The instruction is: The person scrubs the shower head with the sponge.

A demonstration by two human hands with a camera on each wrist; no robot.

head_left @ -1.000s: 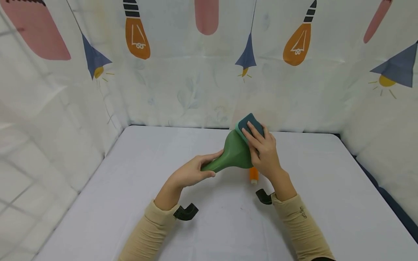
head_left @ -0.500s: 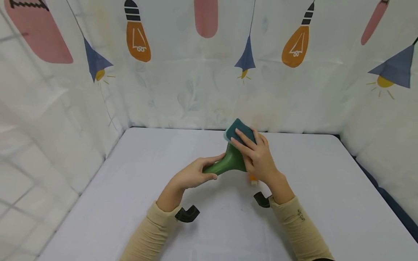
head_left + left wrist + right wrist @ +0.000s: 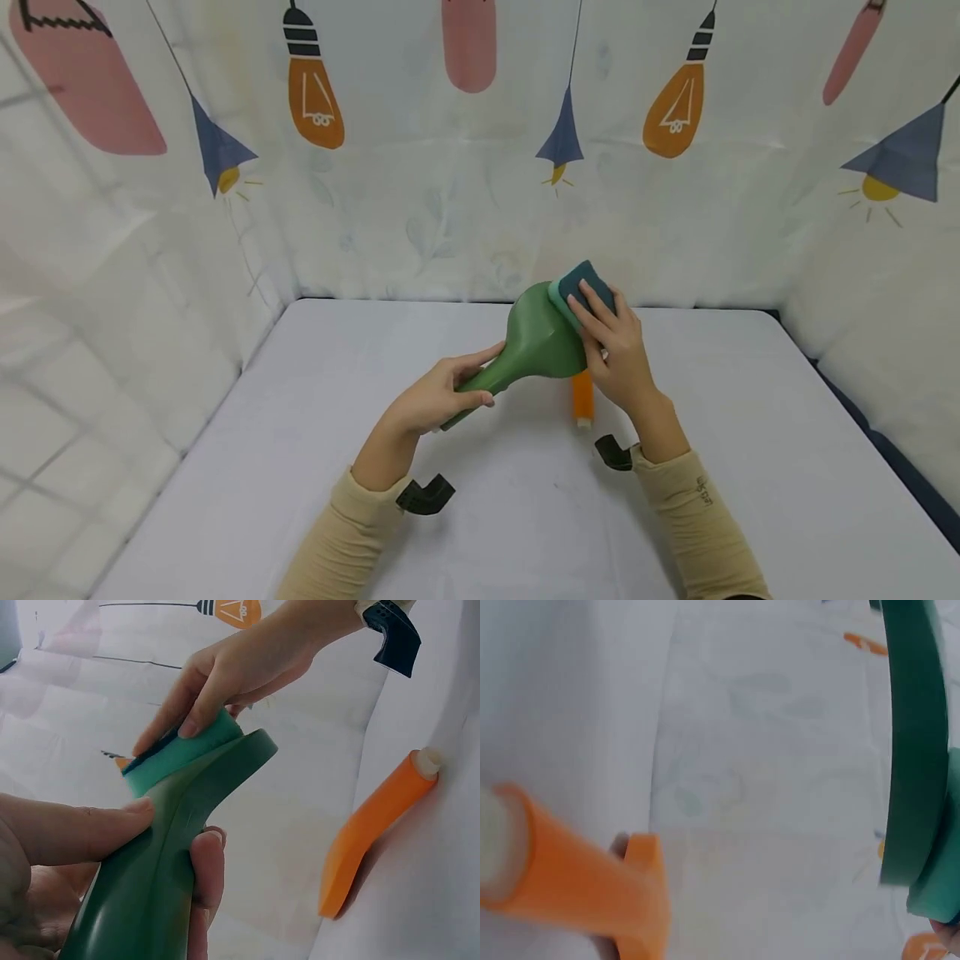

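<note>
My left hand [image 3: 431,400] grips the narrow handle of a smooth green paddle-shaped thing [image 3: 536,342] with a broad, rounded head, held up over the table. In the left wrist view, the thumb lies along one side of the green handle [image 3: 142,900] and fingers curl round the other. My right hand [image 3: 618,354] holds a two-layer sponge [image 3: 590,287], dark teal outside and light green beneath. The light green layer lies against the upper right part of the green head. In the right wrist view, the sponge [image 3: 939,877] shows only at the right edge.
An orange thing [image 3: 582,400] with a pale end plug lies on the white table [image 3: 360,350] below the right hand; its bent shape shows in the left wrist view. Printed white cloth walls [image 3: 450,208] stand behind and beside the table. Black mounts [image 3: 425,495] protrude from both cuffs.
The sponge first moved left across the green head, then back right to its upper right edge. The green head tilted and turned, now showing more of its face. Both hands kept their holds.
</note>
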